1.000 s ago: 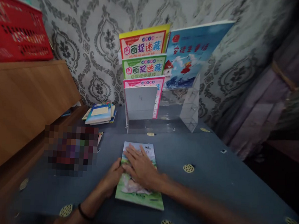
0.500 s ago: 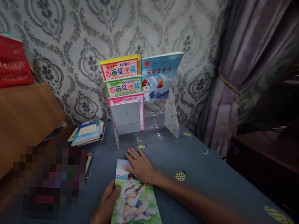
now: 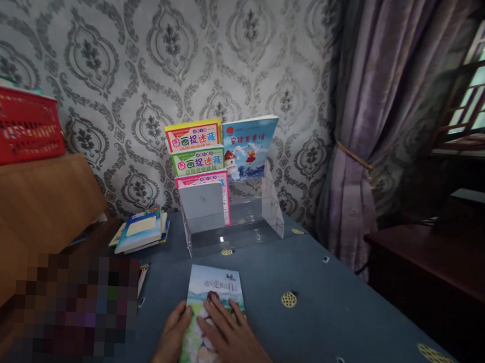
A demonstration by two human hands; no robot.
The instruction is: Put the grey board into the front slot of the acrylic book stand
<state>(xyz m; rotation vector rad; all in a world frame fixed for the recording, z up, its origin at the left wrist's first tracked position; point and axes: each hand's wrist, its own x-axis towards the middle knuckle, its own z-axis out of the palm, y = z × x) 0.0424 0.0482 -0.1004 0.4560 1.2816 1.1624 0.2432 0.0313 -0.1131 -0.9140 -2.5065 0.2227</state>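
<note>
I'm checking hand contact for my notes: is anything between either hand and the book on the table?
Nothing visible is. The left hand is at the left edge of the book, and the right hand lies across its cover, fingers spread. The clear rack stands beyond the book, not between.

The left hand and the right hand are seen bare. Slim, tapering fingers are shown on the right one, its back left uncovered; both wrists are cropped by the lower edge of the view.
</note>
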